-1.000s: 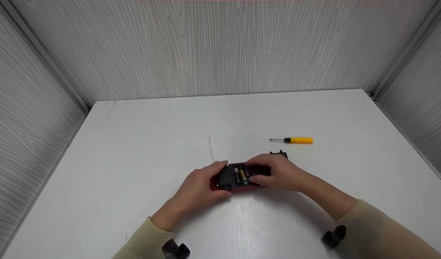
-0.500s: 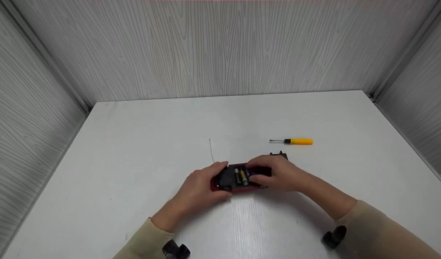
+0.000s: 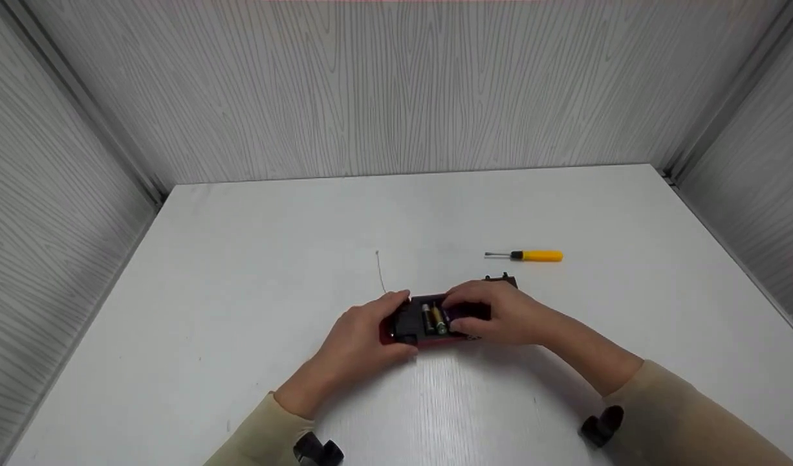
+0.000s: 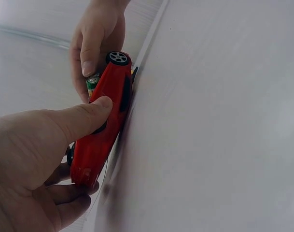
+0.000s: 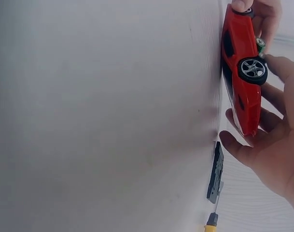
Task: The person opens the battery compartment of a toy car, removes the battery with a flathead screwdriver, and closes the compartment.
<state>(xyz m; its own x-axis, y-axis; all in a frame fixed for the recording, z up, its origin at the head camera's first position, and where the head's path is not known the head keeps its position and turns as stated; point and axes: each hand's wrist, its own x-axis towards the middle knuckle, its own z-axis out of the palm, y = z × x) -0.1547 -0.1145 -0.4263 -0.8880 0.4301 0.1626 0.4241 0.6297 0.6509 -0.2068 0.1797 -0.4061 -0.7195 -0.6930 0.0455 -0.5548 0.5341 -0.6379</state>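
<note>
A red toy car [image 4: 101, 145] lies upside down on the table, its black underside [image 3: 407, 320] facing up with an uncovered battery compartment. My left hand [image 3: 363, 331] grips one end of the car, thumb along the near side and fingers on the far side. Two batteries show in the compartment; the yellow-and-green one [image 3: 439, 321] has its green end sticking up past the car's near side. Over the compartment's right part, my right hand [image 3: 508, 315] pinches a dark purple battery [image 3: 446, 315] between thumb and index finger; most of this battery is hidden.
A black battery cover [image 5: 216, 173] lies on the white table [image 3: 254, 259] just beyond my right hand. Farther back rests a screwdriver [image 3: 540, 256] with a yellow handle. A thin wire [image 3: 380, 272] runs away from the car's far side.
My right thumb and fingers have shifted very slightly over the compartment. The left hand and the car stay where they were.
</note>
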